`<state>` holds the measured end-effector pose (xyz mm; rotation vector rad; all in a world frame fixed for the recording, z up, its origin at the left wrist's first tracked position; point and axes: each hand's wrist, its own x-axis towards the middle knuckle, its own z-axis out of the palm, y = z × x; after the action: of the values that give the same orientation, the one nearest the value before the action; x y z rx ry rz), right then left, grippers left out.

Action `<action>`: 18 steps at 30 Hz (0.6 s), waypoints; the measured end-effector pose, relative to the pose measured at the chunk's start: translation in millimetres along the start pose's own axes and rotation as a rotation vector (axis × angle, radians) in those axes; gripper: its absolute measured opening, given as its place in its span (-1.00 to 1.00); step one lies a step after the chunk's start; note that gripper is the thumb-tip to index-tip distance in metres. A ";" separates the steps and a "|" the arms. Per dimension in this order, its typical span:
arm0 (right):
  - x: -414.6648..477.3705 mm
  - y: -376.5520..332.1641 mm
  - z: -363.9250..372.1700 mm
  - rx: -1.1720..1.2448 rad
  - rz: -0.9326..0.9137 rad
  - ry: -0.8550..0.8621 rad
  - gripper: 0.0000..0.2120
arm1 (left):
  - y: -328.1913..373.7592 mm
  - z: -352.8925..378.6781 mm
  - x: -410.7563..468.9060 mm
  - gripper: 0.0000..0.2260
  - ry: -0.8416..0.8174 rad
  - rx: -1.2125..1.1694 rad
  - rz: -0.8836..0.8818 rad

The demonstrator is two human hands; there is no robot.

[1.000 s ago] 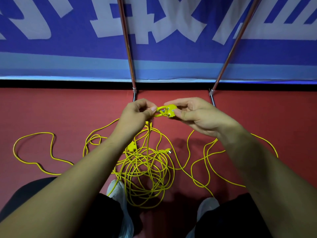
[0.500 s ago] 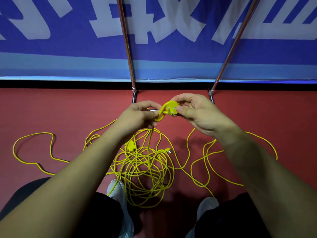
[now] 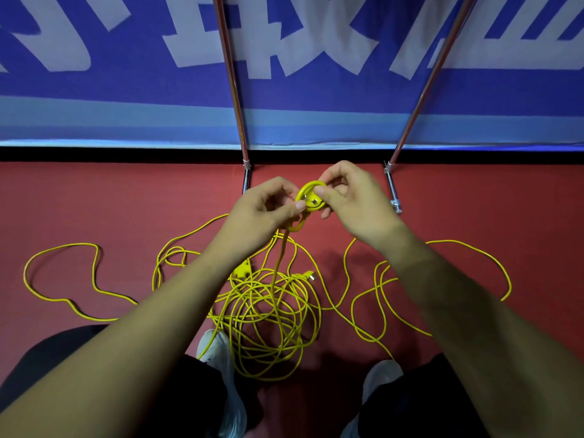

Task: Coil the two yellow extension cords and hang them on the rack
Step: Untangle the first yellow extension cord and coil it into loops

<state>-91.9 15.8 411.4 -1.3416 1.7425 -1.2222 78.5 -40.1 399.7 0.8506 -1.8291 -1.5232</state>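
— Yellow plug (image 3: 313, 202) is sitting pinched in the right hand (image 3: 350, 200), with the small cord loop (image 3: 311, 185) ringing it. Is the left hand (image 3: 265, 213) gripping?

— It is pinching that loop's lower side, with one strand hanging down to the tangled cords (image 3: 268, 311) sprawling on the red floor (image 3: 126, 200).

— Is there room around?

— Rack poles (image 3: 235, 90) are flanking the hands, and floor is lying open on both sides up to the blue banner (image 3: 94, 105).

— Is anything changing?

— The loop is standing rounder than half a second ago, and the tangle is lying unmoved.
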 end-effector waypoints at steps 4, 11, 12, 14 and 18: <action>-0.1 1.6 2.8 0.206 0.045 0.008 -0.90 | -1.3 0.0 1.4 -0.91 -0.002 -0.047 -0.030; -2.6 6.1 -2.5 0.404 0.197 -0.217 -0.69 | 4.1 -2.2 3.1 -0.92 0.046 -0.466 -0.121; -4.4 6.0 -0.8 0.382 0.236 -0.240 -0.74 | 3.7 -2.2 3.5 -0.91 0.039 -0.506 -0.123; -6.6 5.6 1.5 0.367 0.277 -0.272 -0.81 | 3.1 -1.6 4.1 -0.89 0.046 -0.576 -0.131; -7.3 0.0 1.8 0.217 0.151 -0.343 -0.89 | 2.7 -7.5 8.4 -0.84 0.125 -0.747 -0.131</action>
<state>-88.2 22.2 410.3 -1.1877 1.3998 -0.9979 78.9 -50.8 403.9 0.6733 -0.9884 -1.9799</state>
